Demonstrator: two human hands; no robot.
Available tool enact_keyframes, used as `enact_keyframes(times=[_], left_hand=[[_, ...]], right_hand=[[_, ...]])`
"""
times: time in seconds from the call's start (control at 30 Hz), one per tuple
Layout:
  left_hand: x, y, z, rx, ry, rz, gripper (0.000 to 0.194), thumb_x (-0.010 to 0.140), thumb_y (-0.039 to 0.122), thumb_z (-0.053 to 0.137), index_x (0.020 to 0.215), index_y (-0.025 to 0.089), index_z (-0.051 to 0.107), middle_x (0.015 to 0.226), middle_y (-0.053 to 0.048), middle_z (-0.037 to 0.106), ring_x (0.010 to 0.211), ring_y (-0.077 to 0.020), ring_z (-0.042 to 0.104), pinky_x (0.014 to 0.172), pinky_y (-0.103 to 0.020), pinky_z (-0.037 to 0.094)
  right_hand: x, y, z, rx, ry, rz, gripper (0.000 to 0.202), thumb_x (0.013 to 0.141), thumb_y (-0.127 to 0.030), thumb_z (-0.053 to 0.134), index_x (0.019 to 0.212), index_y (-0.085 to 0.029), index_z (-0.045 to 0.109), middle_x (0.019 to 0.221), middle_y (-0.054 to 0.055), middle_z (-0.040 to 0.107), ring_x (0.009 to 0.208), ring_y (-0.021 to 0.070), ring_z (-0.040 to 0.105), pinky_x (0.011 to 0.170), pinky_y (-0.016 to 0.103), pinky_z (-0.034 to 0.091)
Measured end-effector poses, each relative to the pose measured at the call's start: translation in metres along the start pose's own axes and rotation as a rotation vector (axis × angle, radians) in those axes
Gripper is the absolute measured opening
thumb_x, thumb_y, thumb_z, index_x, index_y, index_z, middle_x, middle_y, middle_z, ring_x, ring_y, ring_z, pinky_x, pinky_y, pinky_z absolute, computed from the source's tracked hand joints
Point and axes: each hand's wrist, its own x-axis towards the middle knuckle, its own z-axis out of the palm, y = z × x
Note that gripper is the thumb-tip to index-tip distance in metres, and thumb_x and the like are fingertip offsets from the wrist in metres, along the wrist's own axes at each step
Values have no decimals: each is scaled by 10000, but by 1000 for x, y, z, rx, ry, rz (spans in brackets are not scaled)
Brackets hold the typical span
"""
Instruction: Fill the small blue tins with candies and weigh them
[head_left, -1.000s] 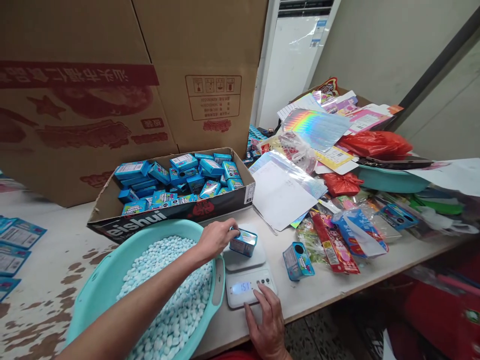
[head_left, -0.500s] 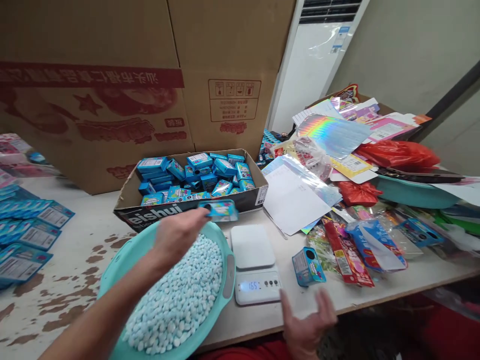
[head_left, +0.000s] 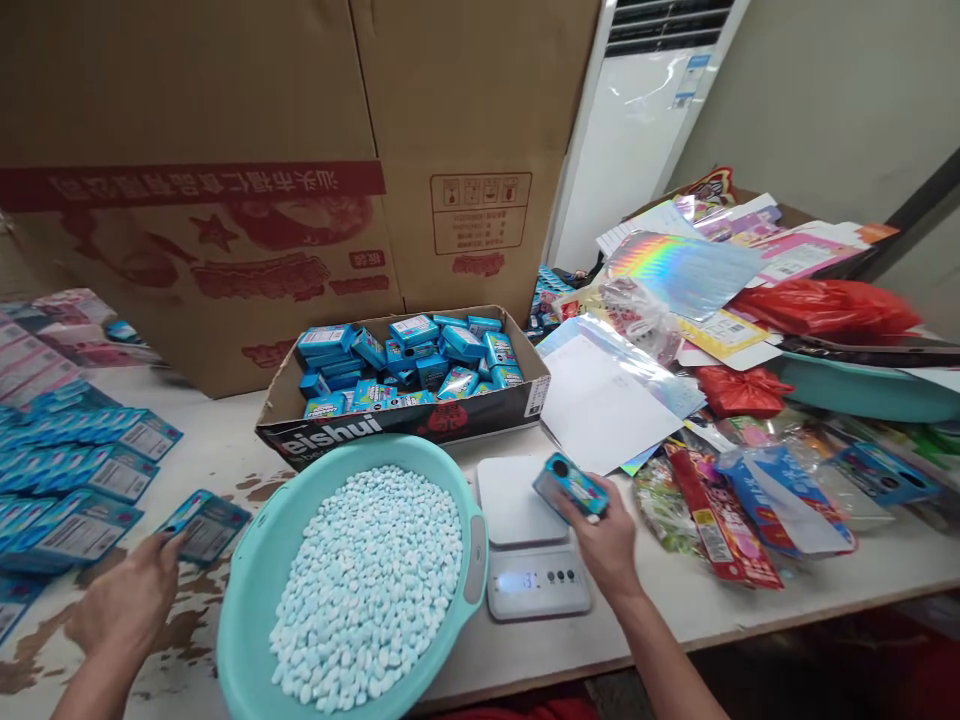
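My left hand (head_left: 131, 595) pinches the edge of a small blue candy box (head_left: 204, 527), just right of rows of similar blue boxes (head_left: 97, 530) on the table. My right hand (head_left: 607, 535) is closed on another blue candy box (head_left: 570, 486), held tilted at the right edge of the white kitchen scale (head_left: 514, 500); whether the box touches its plate I cannot tell. Between my hands stands a turquoise basin (head_left: 251, 590) of pale blue and white candies (head_left: 375, 580). Behind it, an open cardboard tray (head_left: 480, 418) holds several jumbled blue boxes (head_left: 412, 365).
A tall brown carton (head_left: 300, 90) rises behind the tray. To the right lie a white sheet (head_left: 600, 400), red and blue candy packets (head_left: 780, 500) and a pile with a red plastic bag (head_left: 825, 308). The table's front edge runs beside my right forearm.
My left hand has moved from above the basin to the far left, carrying its box. My right hand has taken the box from the table and brought it to the scale. The scale's reading has changed.
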Motion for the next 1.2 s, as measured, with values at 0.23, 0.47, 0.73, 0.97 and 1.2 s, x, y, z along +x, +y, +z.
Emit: enact_keyframes(times=[0.23,0.47,0.73,0.97,1.2], left_hand=[[-11,61,4,-290,164,51,402,888,469,278,940,227,595,764,-53,683,691,-246,619,577,-305,415],[-77,158,44,-269,-340,955,448,835,547,467,1114,222,599,1214,-120,573,1137,-309,493,944,-433,381],[-107,129,42,-174,-380,916,283,816,437,500,960,212,596,974,-106,614,894,-294,574,782,-413,445],[-85,119,29,-595,-313,517,206,848,364,410,761,212,519,701,-17,591,679,-191,595,601,-284,439],[-87,150,-11,-1985,-276,43,259,700,376,672,738,197,488,653,46,534,485,-79,492,437,-193,392]], right_hand=[[-7,-19,35,73,-128,2,512,620,-516,744,958,-166,585,792,26,665,685,185,613,636,315,519],[-26,-67,40,173,-249,24,465,634,-473,739,946,-174,567,747,14,656,651,180,610,577,300,527],[-61,-88,76,238,-547,-41,418,691,-414,733,1005,-191,571,870,35,672,747,189,642,688,314,548],[-70,-84,100,56,-756,-153,344,725,-377,696,1002,-198,600,894,41,687,772,208,647,712,325,527],[-89,-87,112,22,-835,-397,267,745,-270,673,996,-219,598,979,42,669,911,230,638,795,350,506]])
